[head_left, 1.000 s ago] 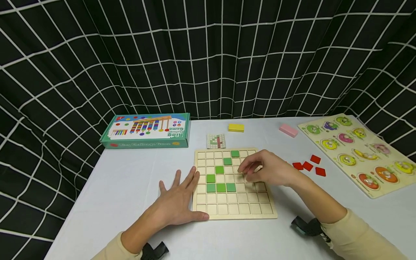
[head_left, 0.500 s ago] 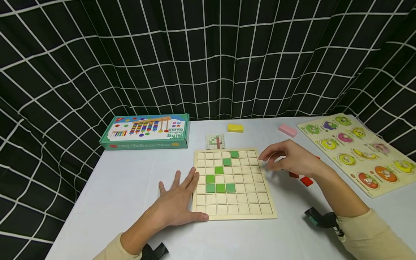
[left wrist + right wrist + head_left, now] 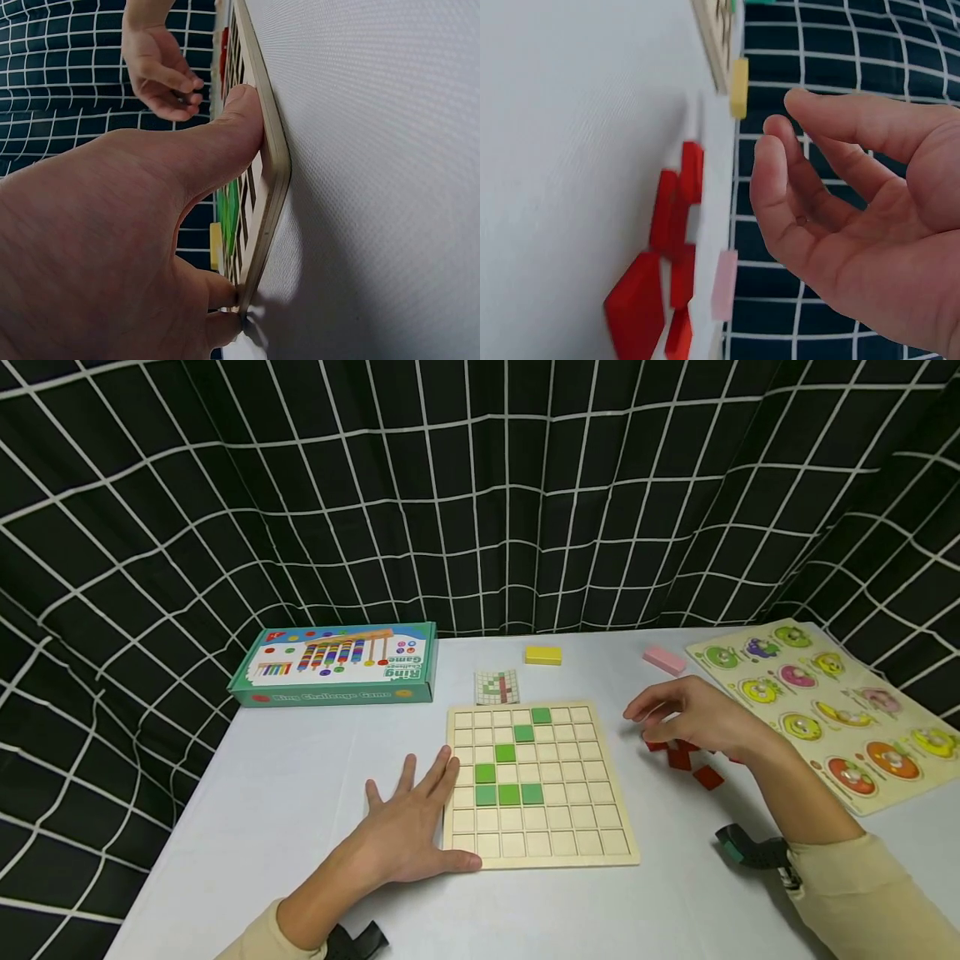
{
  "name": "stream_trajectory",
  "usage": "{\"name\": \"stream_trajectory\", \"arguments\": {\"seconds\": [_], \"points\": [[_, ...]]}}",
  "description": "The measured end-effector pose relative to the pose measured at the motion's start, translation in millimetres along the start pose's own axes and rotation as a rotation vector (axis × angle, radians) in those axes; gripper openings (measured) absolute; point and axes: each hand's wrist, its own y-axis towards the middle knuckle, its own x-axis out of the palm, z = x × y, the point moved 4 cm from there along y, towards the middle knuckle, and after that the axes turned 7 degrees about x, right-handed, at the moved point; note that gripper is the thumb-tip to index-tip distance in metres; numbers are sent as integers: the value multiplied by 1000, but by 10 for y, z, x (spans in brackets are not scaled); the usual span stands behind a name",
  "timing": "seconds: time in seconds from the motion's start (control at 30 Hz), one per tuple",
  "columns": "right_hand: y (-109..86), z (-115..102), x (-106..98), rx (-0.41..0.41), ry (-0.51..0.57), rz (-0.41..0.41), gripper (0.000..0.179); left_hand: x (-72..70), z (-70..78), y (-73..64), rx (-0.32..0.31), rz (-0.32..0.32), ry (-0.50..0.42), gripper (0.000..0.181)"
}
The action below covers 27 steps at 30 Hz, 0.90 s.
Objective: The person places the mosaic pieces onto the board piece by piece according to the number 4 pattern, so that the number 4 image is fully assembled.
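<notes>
A wooden grid board [image 3: 540, 862] lies on the white table with several green square tiles [image 3: 509, 794] set in its cells. My left hand [image 3: 408, 831] rests spread along its left side, with the thumb on the near corner and fingertips at the left edge; in the left wrist view the thumb [image 3: 217, 139] lies on the board's frame. My right hand [image 3: 693, 714] is over several red square tiles [image 3: 679, 758] right of the board. Its fingers are loosely bent, with a gap between thumb and fingertips and nothing held in the right wrist view. The hand partly hides the red tiles.
Behind the board lies a small pattern card [image 3: 497, 687]. A yellow block [image 3: 543, 656] and a pink block [image 3: 664, 661] sit farther back. A green game box [image 3: 333, 695] is at back left, a fruit puzzle board [image 3: 840, 710] at right. A gridded black curtain [image 3: 480, 502] closes the back.
My right hand has moved from over the board's right part to above the red tiles. The left hand has stayed on the board, and the green tiles look the same.
</notes>
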Motion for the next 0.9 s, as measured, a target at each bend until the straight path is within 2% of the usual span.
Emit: {"name": "stream_trajectory", "arguments": {"seconds": [0.27, 0.53, 0.9], "points": [[72, 187, -29, 30, -19, -29, 36, -2, 6, -7, 0, -3, -11, 125], [103, 254, -23, 64, -8, -59, 39, -8, 10, -7, 5, 0, -6, 124], [146, 284, 16, 45, -111, 1, 35, -12, 13, -9, 4, 0, -14, 125]]}}
